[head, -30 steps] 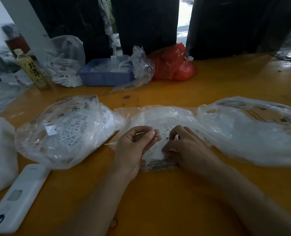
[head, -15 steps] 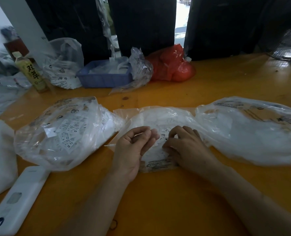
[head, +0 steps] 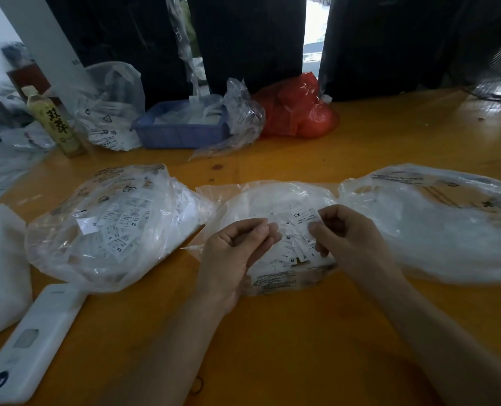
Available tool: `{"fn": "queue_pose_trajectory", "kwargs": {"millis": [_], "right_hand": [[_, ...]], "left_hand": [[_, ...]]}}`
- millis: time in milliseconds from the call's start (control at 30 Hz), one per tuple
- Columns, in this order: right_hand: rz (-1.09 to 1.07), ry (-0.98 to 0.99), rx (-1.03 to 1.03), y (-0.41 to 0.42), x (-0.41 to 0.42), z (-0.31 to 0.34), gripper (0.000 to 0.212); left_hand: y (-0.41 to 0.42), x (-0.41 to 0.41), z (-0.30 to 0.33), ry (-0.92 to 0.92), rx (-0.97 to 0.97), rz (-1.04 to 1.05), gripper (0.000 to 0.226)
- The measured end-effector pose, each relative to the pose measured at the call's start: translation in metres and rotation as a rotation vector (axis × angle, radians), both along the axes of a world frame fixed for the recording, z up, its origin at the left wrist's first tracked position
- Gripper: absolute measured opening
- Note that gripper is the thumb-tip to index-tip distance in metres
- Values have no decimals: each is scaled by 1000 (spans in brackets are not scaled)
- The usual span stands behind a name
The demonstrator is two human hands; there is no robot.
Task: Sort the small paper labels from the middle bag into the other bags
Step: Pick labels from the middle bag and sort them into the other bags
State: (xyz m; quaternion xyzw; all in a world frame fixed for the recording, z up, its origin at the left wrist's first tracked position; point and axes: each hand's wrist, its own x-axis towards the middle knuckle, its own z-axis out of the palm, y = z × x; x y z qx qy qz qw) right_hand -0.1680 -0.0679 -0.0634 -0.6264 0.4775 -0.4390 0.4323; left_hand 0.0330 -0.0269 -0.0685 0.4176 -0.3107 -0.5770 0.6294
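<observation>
Labels (head: 294, 247) heaped on middle bag (head: 272, 200), centre of orange surface (head: 302, 332). Right hand (head: 349, 238) pinches an XS label (head: 306, 217) above heap. Left hand (head: 237, 253) beside heap, fingers curled; contents unclear. Clear bags flank middle bag: left bag (head: 111, 227), right bag (head: 437, 221).

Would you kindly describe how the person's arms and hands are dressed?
Both forearms are bare as far as the view shows, with no sleeve in sight. The left hand and the right hand wear no gloves, and no ring, watch or bracelet shows. Nails look short and unpainted.
</observation>
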Motion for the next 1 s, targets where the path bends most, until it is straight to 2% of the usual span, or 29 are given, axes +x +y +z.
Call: {"fn": "queue_pose_trajectory", "kwargs": {"millis": [100,167,267,467,700,900,1000], "right_hand": [[-35,-110,-34,3,-3,3,8],[-44,-105,-105,6,-3,7,9],[-40,-26,-194,9,-1,12,3],[-36,148,-280,11,2,11,8],[-31,359,-397,6,2,7,7],[54,461,-438,4,2,3,15],[94,406,-356,8,6,-1,24]], "left_hand": [[1,-1,1,11,6,-24,21],[1,-2,2,23,14,-33,21],[1,-3,3,23,29,-26,20],[1,-4,3,-15,35,-32,19],[2,-5,2,-84,19,-30,30],[6,-5,2,-376,-34,26,18],[9,-7,2,-513,-66,17,14]]}}
